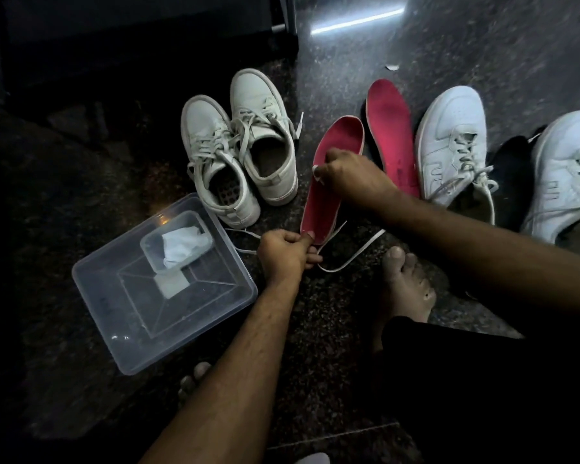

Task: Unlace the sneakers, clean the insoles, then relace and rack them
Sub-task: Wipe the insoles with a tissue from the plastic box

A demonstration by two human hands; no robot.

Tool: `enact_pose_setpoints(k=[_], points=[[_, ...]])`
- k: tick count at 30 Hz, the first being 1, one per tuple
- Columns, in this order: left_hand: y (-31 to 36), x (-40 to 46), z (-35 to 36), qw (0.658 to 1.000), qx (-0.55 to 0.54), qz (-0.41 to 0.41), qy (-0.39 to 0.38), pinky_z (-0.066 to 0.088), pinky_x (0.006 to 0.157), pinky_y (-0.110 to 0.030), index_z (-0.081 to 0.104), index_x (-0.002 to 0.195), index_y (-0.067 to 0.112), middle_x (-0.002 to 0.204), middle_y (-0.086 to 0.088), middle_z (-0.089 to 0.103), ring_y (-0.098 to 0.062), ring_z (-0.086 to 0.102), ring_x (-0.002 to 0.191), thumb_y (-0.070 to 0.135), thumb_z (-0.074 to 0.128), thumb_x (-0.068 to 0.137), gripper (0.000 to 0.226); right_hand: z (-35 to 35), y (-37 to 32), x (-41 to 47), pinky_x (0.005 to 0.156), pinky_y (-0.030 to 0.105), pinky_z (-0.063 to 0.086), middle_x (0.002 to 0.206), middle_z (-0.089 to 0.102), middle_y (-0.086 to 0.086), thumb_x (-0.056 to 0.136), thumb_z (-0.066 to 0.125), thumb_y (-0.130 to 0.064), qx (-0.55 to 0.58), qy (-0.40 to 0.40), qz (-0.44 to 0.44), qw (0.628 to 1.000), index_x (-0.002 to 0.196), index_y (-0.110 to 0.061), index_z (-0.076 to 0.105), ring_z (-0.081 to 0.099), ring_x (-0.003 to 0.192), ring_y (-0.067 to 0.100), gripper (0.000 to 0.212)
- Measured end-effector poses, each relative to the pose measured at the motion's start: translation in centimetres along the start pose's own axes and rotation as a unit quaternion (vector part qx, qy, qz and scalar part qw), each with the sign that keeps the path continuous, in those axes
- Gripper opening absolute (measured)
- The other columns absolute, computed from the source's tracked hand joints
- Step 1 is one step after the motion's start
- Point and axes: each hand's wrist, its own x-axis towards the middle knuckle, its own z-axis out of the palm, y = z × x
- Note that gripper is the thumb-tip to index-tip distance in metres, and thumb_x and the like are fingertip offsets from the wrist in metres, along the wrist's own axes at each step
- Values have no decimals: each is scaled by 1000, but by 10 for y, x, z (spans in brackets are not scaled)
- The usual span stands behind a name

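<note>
A red insole (335,162) lies on the dark floor in front of me. My left hand (283,254) pinches its heel end. My right hand (352,174) presses on its middle, gripping a small white wipe (315,172) that peeks out at the fingers. A second red insole (390,128) lies just to the right. A pair of beige sneakers (238,152) with loosened laces stands to the left. Two white sneakers (452,142) (570,172) sit at the right. A loose white lace (352,252) curls on the floor near my left hand.
A clear plastic box (161,289) at the lower left holds a smaller tub with white wipes (181,244). My bare feet (406,283) rest on the floor near the lace. Dark furniture (131,35) stands at the back left.
</note>
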Motion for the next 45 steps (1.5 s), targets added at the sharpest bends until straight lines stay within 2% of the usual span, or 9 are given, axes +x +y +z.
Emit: enact_pose_setpoints(k=[4,11,17,20,23,25,32,38,45], points=[[3,0,-1,994,91,20,56,56,58,-31,61,65,13,67,-4,69,-20,68,56,5,67,80,18,15,-25,-29,60,37,47,92,58,10,95,51,-29,42,-96,-177,979,103,-8,67,63,79,28,28],[6,-2,4,998,61,-5,15,53,50,-29,58,77,8,60,-8,68,-23,71,52,7,60,95,18,8,3,-28,64,40,46,93,54,14,92,60,-21,11,-24,9,1000,104,-6,66,61,84,35,21],[7,1,0,986,143,29,77,48,59,-24,69,71,14,73,-8,73,-22,68,64,22,72,86,17,25,-28,-63,58,37,45,90,55,8,95,33,-36,36,-78,-167,982,109,-10,65,59,80,27,43],[9,1,6,987,150,24,46,47,43,-21,61,71,12,71,-13,73,-18,70,50,16,66,91,21,23,-8,-52,62,42,52,90,55,8,90,33,-44,46,-25,-58,997,98,-12,67,62,79,31,48],[11,2,7,977,197,47,61,59,59,-33,58,70,17,73,-6,72,-22,70,58,21,69,89,23,7,19,-34,63,42,48,94,57,18,94,52,-24,26,15,51,998,97,-3,68,62,81,39,27],[18,-8,6,962,248,81,77,48,67,-28,63,83,15,83,0,68,-21,62,72,20,69,91,11,-3,28,-29,62,42,47,97,58,20,92,59,-16,11,35,63,997,102,-3,68,62,82,40,18],[20,-16,5,930,316,160,100,42,78,-38,61,99,13,108,-9,65,-30,60,103,8,62,90,10,7,2,-38,65,41,49,100,55,13,95,33,-29,-4,-69,-210,975,116,-9,64,59,89,31,42],[19,-17,5,934,291,192,81,43,75,-37,52,108,13,103,-9,63,-29,61,96,8,69,89,26,-7,38,-14,65,42,46,99,53,18,90,57,-8,-21,37,22,999,112,-4,64,59,88,36,23],[18,-16,7,912,327,235,76,44,84,-47,53,117,6,114,-18,62,-39,58,108,-5,50,88,30,10,-12,-22,68,40,49,103,56,13,95,37,-26,13,-32,-218,975,113,-9,64,57,93,31,37]])
